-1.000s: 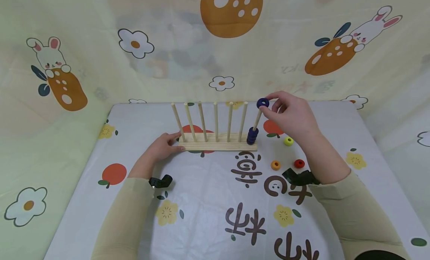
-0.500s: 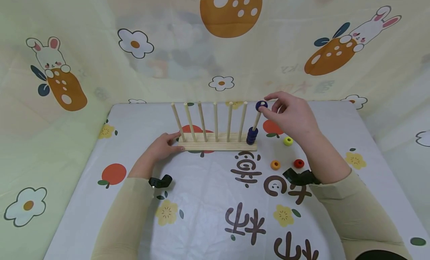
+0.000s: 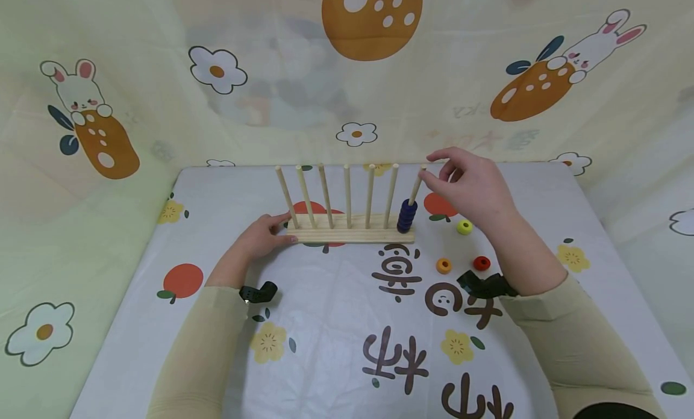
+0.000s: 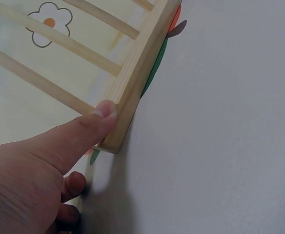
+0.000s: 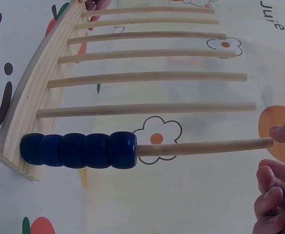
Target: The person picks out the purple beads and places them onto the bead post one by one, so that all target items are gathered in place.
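A wooden peg rack stands on the table, its row of upright pegs fixed in a long flat base. My left hand grips the base's left end; in the left wrist view the thumb presses on its top. Several dark blue beads are stacked at the bottom of the rightmost peg, and the other pegs carry none. My right hand is at that peg's top, holding nothing, with the thumb beside the tip; whether it touches is unclear.
Right of the rack lie three loose beads: a yellow-green bead, an orange bead and a red bead. A white printed cloth covers the table. A patterned curtain hangs just behind the rack.
The blue bead that was between my right thumb and finger went over the peg's tip and dropped onto the stack. My right hand stays by the tip; the left has not moved.
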The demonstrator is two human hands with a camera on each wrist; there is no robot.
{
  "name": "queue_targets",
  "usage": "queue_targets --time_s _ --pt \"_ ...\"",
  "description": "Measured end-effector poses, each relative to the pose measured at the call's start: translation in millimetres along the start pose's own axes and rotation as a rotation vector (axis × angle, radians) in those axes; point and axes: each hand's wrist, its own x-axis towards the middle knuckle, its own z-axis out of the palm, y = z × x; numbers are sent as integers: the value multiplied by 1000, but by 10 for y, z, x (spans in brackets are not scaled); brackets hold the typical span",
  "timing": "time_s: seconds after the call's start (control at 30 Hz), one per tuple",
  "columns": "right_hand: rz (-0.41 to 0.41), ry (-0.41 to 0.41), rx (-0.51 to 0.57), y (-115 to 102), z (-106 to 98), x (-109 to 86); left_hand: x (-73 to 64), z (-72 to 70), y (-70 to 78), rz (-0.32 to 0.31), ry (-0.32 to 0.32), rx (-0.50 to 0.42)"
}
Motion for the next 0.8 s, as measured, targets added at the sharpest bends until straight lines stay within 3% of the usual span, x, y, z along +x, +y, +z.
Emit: queue_targets --time_s 0.4,0.8 --pt "30 -18 -24 145 -70 -3 -8 -9 -1 -1 -3 -7" --pt "34 -46 -88 463 -90 -48 15 -2 -7 10 -4 10"
